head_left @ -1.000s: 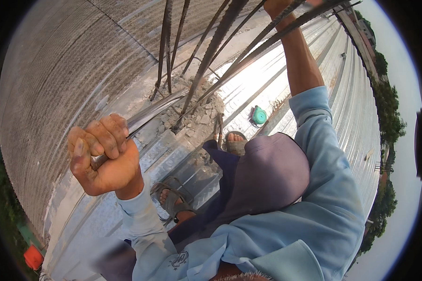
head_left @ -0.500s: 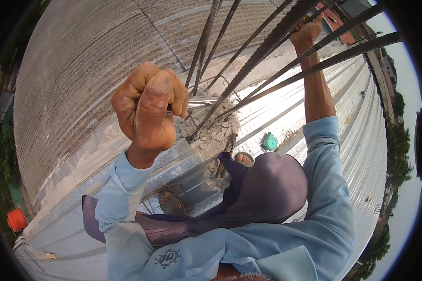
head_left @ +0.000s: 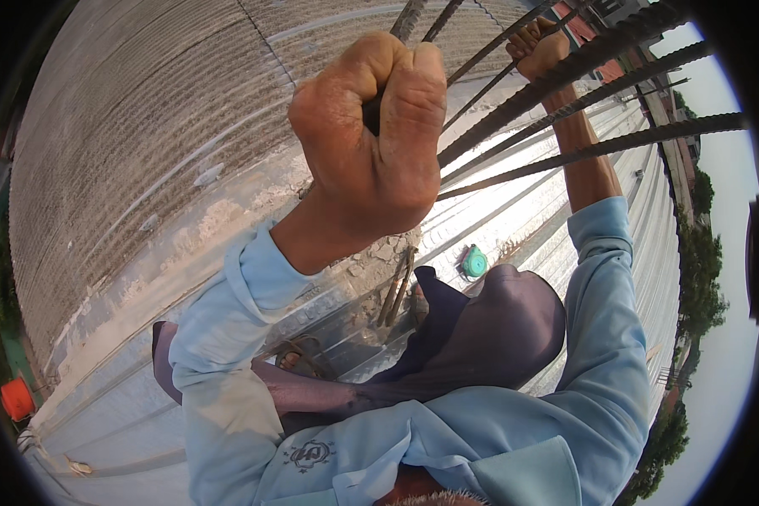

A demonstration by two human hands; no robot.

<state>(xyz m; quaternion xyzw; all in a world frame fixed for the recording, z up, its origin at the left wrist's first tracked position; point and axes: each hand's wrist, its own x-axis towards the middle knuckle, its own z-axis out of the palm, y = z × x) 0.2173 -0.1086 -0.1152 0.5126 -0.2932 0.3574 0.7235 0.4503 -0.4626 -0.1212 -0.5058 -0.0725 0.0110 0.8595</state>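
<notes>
Our left hand (head_left: 371, 139) is clenched, its contents hidden; our right hand (head_left: 538, 49) grips a rebar (head_left: 486, 93) among those fanned ahead. If it slips, the others could scrape our knuckles.

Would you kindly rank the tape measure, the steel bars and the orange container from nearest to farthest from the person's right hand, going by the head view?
1. Steel bars: right at the right hand, upper right of the view.
2. Tape measure: below the hand, right of mid-view.
3. Orange container: across at the lower left edge.
</notes>
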